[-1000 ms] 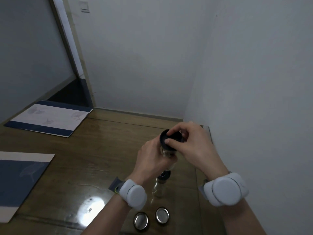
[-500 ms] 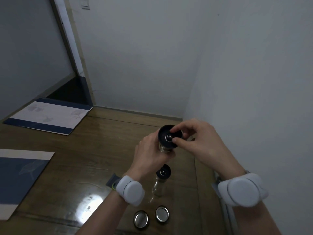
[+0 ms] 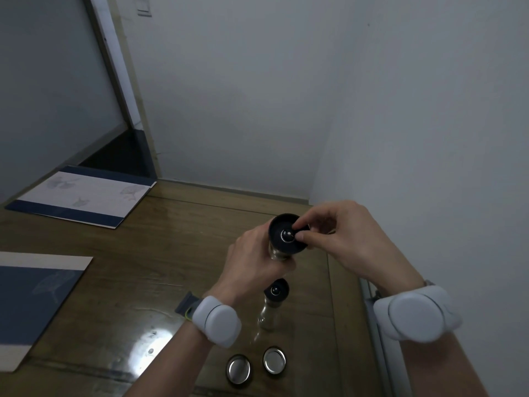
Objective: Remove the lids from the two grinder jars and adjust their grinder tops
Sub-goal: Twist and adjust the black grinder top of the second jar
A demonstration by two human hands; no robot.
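Two round metal lids [image 3: 256, 364] are laid side by side at the table [image 3: 137, 276] edge. Just beyond, one grinder jar [image 3: 272, 306] is stood upright. Farther off, a second jar [image 3: 282, 247], its black top tilted toward the camera, is enclosed by the left hand [image 3: 254, 259], while its centre knob [image 3: 287, 234] is pinched by the right hand [image 3: 343, 239].

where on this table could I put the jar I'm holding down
Bare wood lies between the near placemat and the standing jar, and beyond the left hand toward the far placemat. Crowded near you: two lids.
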